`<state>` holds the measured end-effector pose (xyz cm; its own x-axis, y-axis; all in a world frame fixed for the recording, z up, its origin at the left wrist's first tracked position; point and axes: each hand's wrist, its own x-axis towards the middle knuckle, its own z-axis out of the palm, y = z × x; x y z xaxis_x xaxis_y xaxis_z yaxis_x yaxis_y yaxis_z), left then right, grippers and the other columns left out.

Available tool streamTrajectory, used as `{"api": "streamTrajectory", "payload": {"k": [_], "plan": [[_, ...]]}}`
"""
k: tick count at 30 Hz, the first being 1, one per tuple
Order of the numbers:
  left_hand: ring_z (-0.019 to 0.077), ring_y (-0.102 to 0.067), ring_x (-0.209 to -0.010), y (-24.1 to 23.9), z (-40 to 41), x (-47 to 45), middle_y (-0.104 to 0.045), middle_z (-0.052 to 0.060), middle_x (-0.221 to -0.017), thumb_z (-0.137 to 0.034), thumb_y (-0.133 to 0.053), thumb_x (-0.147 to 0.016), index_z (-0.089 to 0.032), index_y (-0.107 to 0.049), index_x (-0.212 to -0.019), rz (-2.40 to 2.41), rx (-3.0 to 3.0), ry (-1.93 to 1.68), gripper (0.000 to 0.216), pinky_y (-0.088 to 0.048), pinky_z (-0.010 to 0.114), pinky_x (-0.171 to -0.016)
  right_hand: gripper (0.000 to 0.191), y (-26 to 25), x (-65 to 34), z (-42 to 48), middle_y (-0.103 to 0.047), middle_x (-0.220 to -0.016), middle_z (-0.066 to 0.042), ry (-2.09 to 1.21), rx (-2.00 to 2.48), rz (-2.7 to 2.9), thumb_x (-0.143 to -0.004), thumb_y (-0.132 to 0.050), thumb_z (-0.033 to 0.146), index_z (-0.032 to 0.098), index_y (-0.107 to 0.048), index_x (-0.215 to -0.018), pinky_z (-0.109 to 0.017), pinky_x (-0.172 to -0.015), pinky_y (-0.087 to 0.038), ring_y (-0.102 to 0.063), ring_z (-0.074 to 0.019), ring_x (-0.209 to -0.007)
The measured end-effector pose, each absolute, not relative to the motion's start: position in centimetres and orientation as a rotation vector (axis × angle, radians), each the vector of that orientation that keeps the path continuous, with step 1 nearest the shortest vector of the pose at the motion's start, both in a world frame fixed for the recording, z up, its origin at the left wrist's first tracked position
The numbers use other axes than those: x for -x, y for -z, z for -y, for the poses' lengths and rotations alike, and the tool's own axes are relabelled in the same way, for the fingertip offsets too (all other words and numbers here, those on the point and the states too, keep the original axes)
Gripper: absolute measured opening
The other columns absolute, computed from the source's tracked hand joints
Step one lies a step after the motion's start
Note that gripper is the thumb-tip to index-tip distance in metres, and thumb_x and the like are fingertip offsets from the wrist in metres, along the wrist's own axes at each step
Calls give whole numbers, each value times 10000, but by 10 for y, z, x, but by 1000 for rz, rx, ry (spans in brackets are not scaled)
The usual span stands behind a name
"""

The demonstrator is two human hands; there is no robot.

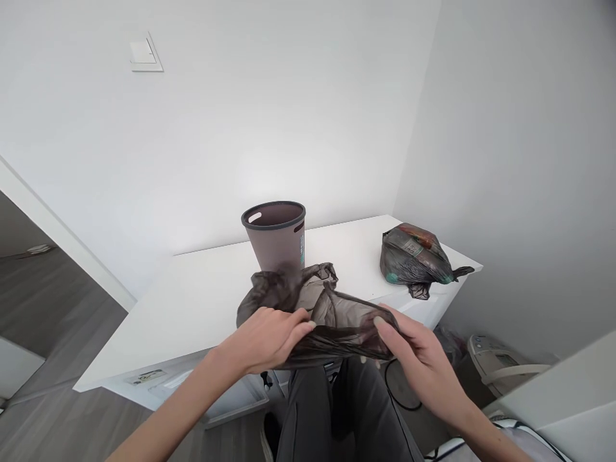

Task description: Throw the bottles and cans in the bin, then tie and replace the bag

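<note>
A thin black garbage bag [332,343] is stretched between my two hands in front of the cabinet's near edge, its mouth partly spread. My left hand [272,337] pinches the near rim of the bag, thumb on top. At the bag's right end my right hand [414,353] grips the edge, with some fingers showing through the thin plastic. Just behind the bag stands an upright brown trash can [276,240] with a dark rim and handle slots. The bag's crumpled far part hides the can's base.
A tied, filled black garbage bag [416,253] rests at the right end of the white cabinet top [202,289]. Walls rise behind and to the right. On the floor at right is a grey appliance with a handle [500,369], near a dark cable [399,401].
</note>
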<state>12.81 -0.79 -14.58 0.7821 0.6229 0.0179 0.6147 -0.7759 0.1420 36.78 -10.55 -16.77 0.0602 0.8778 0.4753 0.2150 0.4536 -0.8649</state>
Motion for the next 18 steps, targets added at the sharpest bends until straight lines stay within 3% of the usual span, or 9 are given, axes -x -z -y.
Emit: {"api": "streamTrajectory", "payload": {"k": [3,5,7,10,13,16,18], "plan": [[279,-740,-794,170,-13,-105,-741,118,-953,-491,-313,-1065,-230,-648,-1207,-1400,-2773,-59,447,-532,353,-727,449,178,-383,120,-598,-677,-21,-641,1102,1393,-1009,-524,560,227,-624,-726,-274,-603,-469,-516,-179,-625],[307,-740,-804,177,-21,-89,-730,181,-1125,-484,-355,-1047,-195,-596,-1331,-1637,-2750,-93,471,-531,381,-713,459,189,-392,129,-606,-670,-28,-627,1147,1358,-996,-536,570,229,-633,-704,-282,-598,-477,-531,-190,-620],[321,-742,-806,175,-22,-76,-642,241,-1345,-482,-460,-1006,-175,-493,-1476,-1800,-2760,-95,563,-538,403,-705,456,201,-400,137,-606,-680,-30,-626,1194,1324,-991,-545,565,230,-645,-698,-281,-596,-478,-541,-193,-624],[359,-744,-871,153,-13,-66,-453,300,-1547,-463,-672,-882,-173,-316,-1614,-1988,-2779,21,864,-557,420,-698,436,215,-408,143,-592,-692,-26,-669,1229,1298,-992,-554,545,235,-648,-701,-273,-586,-467,-546,-189,-637],[438,-707,-1028,122,0,-66,-383,309,-1593,-387,-808,-763,-188,-260,-1640,-2134,-2798,137,1053,-577,448,-730,454,218,-414,142,-597,-702,-30,-706,1258,1283,-997,-538,552,237,-617,-678,-276,-600,-471,-569,-198,-670],[469,-673,-1095,94,13,-69,-446,275,-1552,-299,-853,-708,-235,-264,-1635,-2180,-2899,92,1100,-580,488,-801,471,211,-417,134,-604,-708,-28,-622,1356,1235,-997,-536,552,239,-565,-645,-285,-618,-478,-581,-201,-687],[458,-677,-1073,79,21,-72,-513,253,-1487,-267,-830,-727,-260,-271,-1626,-2157,-2981,-18,1058,-581,490,-801,358,203,-412,130,-647,-792,-35,-446,1368,1173,-987,-575,508,250,-608,-741,-315,-695,-517,-619,-216,-754]]}}
